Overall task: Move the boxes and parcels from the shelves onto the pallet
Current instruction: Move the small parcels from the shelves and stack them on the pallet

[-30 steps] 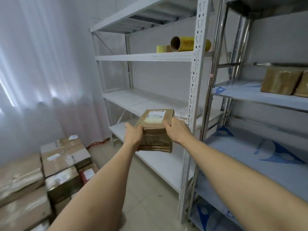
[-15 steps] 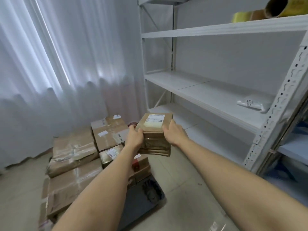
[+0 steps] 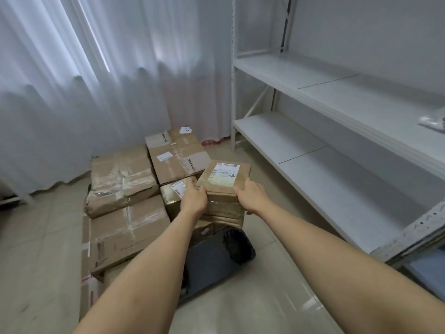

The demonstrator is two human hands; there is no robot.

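Note:
I hold a small stack of brown parcels (image 3: 225, 189) with a white label on top, in the air above the near right part of the dark pallet (image 3: 212, 259). My left hand (image 3: 193, 200) grips the stack's left side and my right hand (image 3: 251, 197) grips its right side. Several taped cardboard boxes (image 3: 125, 179) lie on the pallet to the left, the rear one marked TP-LINK (image 3: 177, 156).
White metal shelves (image 3: 325, 150) run along the right, with a small white bag (image 3: 433, 121) on the upper board. A white curtain (image 3: 84, 80) hangs behind the boxes. Bare tiled floor lies between the pallet and the shelves.
I have turned left, away from the shelves, and carried the parcel stack down over the pallet. Both hands keep the same grip.

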